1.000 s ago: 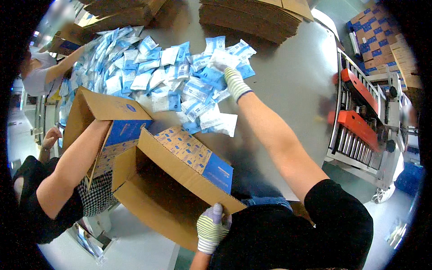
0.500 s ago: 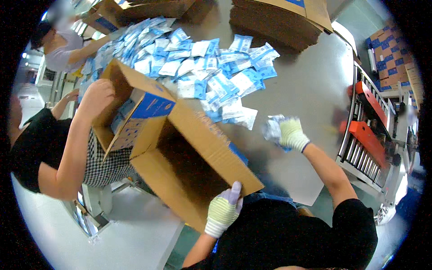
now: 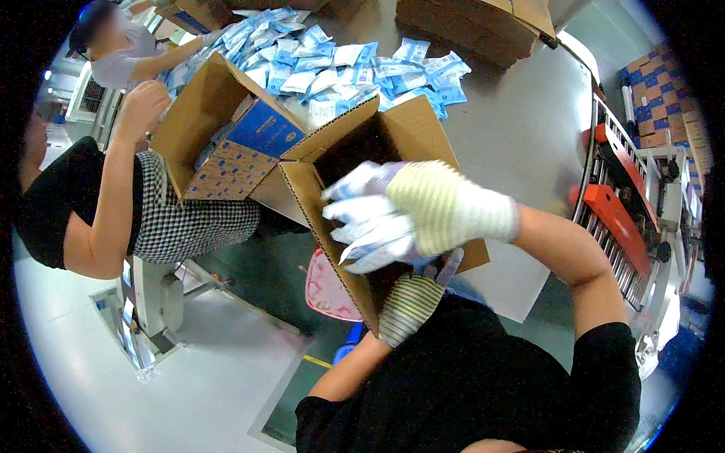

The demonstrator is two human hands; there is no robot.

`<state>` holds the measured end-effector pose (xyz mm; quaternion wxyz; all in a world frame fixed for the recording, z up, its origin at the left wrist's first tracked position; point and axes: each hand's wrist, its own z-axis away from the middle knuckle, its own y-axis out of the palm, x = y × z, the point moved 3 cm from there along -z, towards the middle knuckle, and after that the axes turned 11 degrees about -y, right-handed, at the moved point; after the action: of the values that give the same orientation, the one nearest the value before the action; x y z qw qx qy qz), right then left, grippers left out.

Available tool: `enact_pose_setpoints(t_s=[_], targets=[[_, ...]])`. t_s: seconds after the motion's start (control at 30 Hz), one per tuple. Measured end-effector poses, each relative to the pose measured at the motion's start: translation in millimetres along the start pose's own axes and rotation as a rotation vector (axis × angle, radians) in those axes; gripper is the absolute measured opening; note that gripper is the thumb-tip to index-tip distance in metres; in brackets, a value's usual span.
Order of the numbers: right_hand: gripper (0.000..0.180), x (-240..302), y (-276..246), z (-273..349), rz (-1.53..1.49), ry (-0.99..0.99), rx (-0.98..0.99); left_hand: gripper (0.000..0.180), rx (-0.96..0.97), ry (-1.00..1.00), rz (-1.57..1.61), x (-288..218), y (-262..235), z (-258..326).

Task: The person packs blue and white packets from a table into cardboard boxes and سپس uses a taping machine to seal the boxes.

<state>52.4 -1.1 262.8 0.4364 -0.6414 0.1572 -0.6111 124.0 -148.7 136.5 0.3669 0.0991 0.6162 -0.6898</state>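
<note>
Grey steel table [image 3: 521,128]: heap of blue-white packets [image 3: 347,64], flat cardboard stacks [image 3: 476,26].

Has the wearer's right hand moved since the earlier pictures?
Yes. The right hand came back from the packet pile on the table to the open carton, gripping packets.

One head-worn fisheye view looks steeply down, close over the cardboard box [image 3: 377,196], with the steel table [image 3: 521,128] stretching far ahead.
</note>
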Motion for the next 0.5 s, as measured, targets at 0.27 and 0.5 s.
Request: enact_pose_setpoints(t_s=[0.27,0.5], targets=[[0.04,-64,194,-46,0.456,0.005,0.652,0.046,0.002,0.101,-0.262,-14,16,8],[0.018,-78,146,-83,0.155,-0.008,0.617,0.063,0.107,0.118,-0.322,-17,0,15]])
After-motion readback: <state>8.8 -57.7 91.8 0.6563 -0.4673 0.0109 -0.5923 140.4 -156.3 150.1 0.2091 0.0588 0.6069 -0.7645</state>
